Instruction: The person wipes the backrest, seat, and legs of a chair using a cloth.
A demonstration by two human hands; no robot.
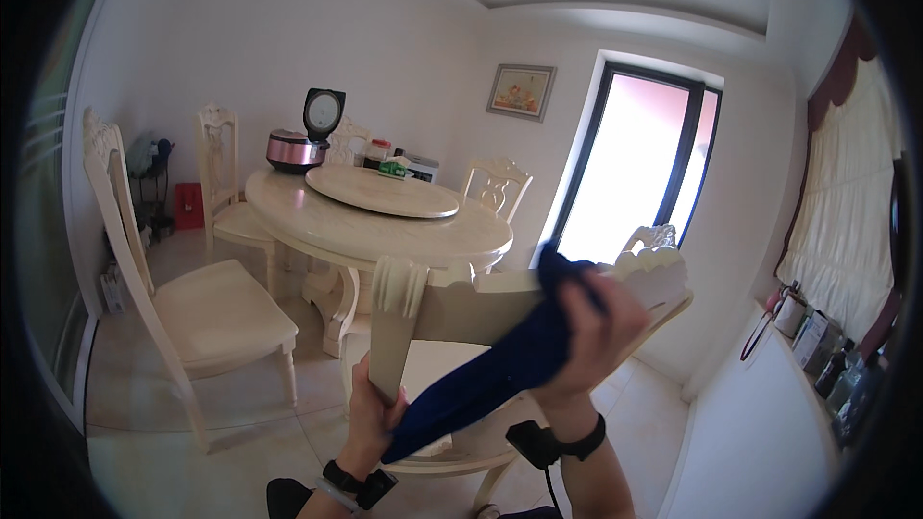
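Observation:
Close in front of me is a tilted cream chair (469,311), with a broad flat rail and carved ends; how the whole piece is turned is hard to tell. My left hand (369,404) grips the lower end of its thick carved post (393,346). A dark blue cloth (479,382) is bunched in my right hand (602,335), which looks blurred against the right part of the rail. From there the cloth hangs down to the left, its lower end at my left hand. Part of the rail lies hidden behind cloth and fingers.
Beyond stands a round cream table (288,205) with a turntable (382,191). An open pink rice cooker (296,151) and a green tissue pack (393,169) are on it. One chair (223,310) stands at left. Bottles (836,367) line a ledge at right.

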